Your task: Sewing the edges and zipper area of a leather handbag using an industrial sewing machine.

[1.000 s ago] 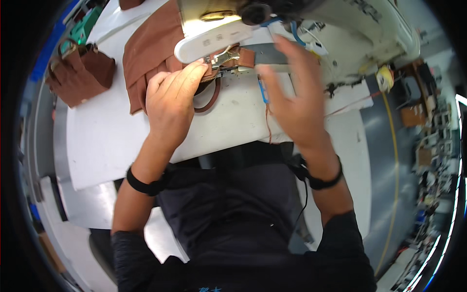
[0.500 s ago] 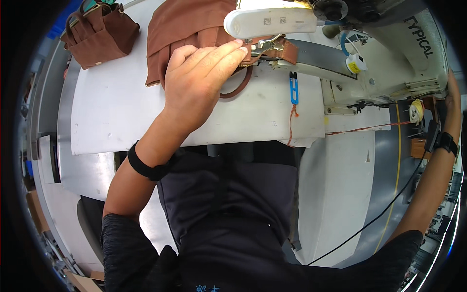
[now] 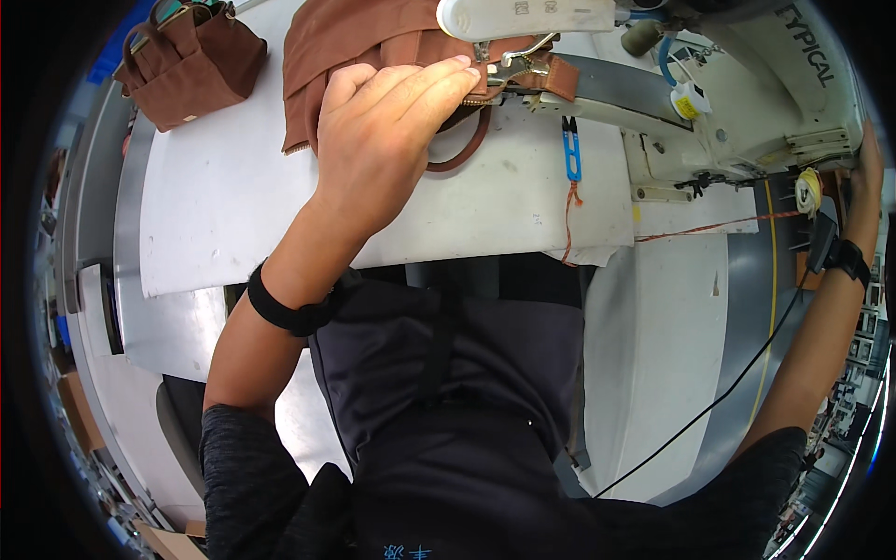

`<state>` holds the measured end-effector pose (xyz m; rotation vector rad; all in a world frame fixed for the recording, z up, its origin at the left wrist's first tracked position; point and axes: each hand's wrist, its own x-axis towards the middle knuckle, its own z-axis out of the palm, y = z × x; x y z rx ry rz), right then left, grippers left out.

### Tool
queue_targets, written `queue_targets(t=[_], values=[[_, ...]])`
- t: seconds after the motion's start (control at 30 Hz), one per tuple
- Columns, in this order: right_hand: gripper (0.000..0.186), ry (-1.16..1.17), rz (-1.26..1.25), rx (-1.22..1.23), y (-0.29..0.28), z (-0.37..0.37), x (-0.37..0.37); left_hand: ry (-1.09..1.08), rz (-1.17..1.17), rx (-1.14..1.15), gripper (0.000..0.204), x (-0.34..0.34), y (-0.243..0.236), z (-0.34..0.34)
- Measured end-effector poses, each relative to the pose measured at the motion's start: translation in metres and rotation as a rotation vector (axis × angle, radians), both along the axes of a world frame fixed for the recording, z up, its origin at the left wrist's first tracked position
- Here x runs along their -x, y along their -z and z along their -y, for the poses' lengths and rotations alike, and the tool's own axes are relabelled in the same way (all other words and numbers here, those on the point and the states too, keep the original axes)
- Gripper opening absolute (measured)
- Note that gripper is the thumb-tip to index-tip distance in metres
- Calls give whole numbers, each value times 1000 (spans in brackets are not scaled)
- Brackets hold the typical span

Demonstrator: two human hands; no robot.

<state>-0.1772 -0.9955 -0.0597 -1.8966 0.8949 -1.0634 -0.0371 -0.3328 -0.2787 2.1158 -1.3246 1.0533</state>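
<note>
My left hand (image 3: 383, 140) holds the brown fabric bag (image 3: 327, 51) with fingers together, pressing its zipper and leather tab (image 3: 558, 79) at the needle area of a cream sewing machine (image 3: 765, 93). A white bar (image 3: 523, 17) sits above my fingertips. A brown looped handle (image 3: 471, 149) lies below the work. My right hand (image 3: 864, 163) reaches round the far right end of the machine; its fingers are mostly hidden there. Blue thread snips (image 3: 572, 149) with an orange cord lie on the white table (image 3: 233, 224), right of the handle.
A second brown handbag (image 3: 187, 70) stands at the back left of the table. A cord with a yellowish spool (image 3: 806, 191) hangs at the machine's right. A black cable runs by my right forearm. A floor with a yellow line (image 3: 770, 299) shows at the right.
My right hand has moved from beside the needle area out to the machine's far right end. My left hand stays on the bag, and the view has shifted with my head.
</note>
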Motion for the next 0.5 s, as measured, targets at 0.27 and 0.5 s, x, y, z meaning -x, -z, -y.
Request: queue_targets(t=[0.27,0.5], values=[[60,2,129,-18,13,1,0,4,-12,-25,38,-1,-4,-1],[60,10,168,9,25,-2,-2,0,-5,-57,39,0,-9,-1]])
